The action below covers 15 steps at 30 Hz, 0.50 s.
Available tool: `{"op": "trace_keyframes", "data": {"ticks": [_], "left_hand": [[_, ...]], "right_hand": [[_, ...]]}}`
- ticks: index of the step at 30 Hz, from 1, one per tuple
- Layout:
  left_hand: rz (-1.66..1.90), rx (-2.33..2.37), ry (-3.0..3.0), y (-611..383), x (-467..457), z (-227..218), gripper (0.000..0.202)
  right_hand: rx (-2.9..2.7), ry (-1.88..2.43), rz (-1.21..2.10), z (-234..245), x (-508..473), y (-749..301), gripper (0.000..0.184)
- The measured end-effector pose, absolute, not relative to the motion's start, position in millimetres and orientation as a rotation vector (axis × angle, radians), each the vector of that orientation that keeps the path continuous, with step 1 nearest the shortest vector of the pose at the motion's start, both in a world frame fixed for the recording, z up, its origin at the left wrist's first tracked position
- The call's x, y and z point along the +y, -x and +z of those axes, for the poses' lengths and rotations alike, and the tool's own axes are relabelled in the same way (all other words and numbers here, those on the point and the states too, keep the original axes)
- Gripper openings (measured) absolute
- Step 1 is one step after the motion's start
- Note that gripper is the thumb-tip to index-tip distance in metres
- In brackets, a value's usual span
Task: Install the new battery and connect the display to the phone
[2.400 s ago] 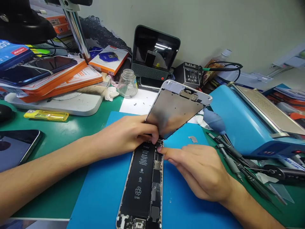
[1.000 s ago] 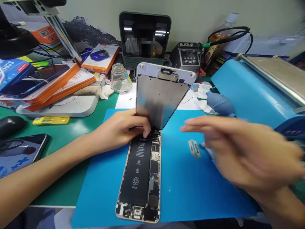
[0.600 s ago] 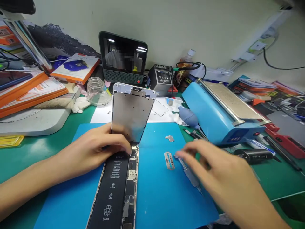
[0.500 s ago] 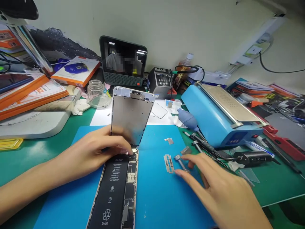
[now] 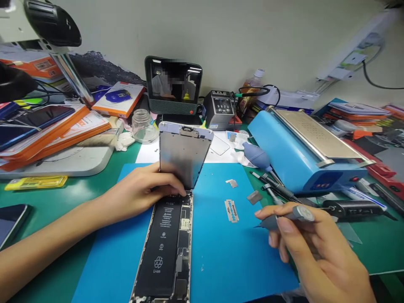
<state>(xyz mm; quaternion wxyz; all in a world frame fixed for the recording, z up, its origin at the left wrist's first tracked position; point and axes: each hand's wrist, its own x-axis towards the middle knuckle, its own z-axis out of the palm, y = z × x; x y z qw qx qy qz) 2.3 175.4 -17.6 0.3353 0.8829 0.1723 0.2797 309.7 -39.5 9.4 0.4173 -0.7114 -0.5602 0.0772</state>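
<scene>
An opened phone [image 5: 162, 248] lies on the blue mat, its black battery and circuit board showing. Its screen panel [image 5: 184, 158] stands up at the far end, metal back toward me. My left hand [image 5: 150, 187] is closed at the joint between panel and body, a fingertip pressed at the body's top edge; its thumb is mostly hidden. In my right hand [image 5: 315, 248] is a small grey screwdriver [image 5: 268, 223], tip pointing left above the mat. A razor blade [image 5: 232, 211] and two small metal plates, one bent [image 5: 232, 183] and one flat [image 5: 254, 197], lie between the hands.
A blue heating-plate machine [image 5: 303, 155] stands at right, with a blue air blower [image 5: 256, 155] and several tools beside it. A glass jar [image 5: 143, 126], a smart display [image 5: 173, 84] and a soldering station [image 5: 219, 109] are behind. Left are a yellow case [image 5: 36, 183] and another phone [image 5: 12, 221].
My right hand has picked up the screwdriver from the mat and turned it tip-leftward. My left hand stays at the phone. The whole view has shifted slightly.
</scene>
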Motion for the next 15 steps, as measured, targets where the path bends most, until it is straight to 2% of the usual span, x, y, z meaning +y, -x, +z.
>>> {"op": "trace_keyframes", "data": {"ticks": [2, 5, 10, 12, 15], "left_hand": [[0.713, 0.443, -2.302, -1, 176, -14, 0.037], [0.728, 0.43, -2.3, -2, 176, -10, 0.047], [0.852, 0.434, -2.251, -6, 174, -12, 0.037], [0.885, 0.458, -2.214, -6, 172, -14, 0.053], [0.905, 0.493, -2.18, -5, 169, -18, 0.088]], "right_hand": [[-1.342, 1.781, 0.309, 5, -42, -308, 0.024], [-1.301, 1.786, 0.296, 3, -41, -304, 0.029], [-1.249, 1.839, 0.245, 4, -37, -294, 0.045], [-1.288, 1.814, 0.208, 2, -35, -293, 0.044], [-1.326, 1.772, 0.168, -3, -33, -297, 0.037]]}}
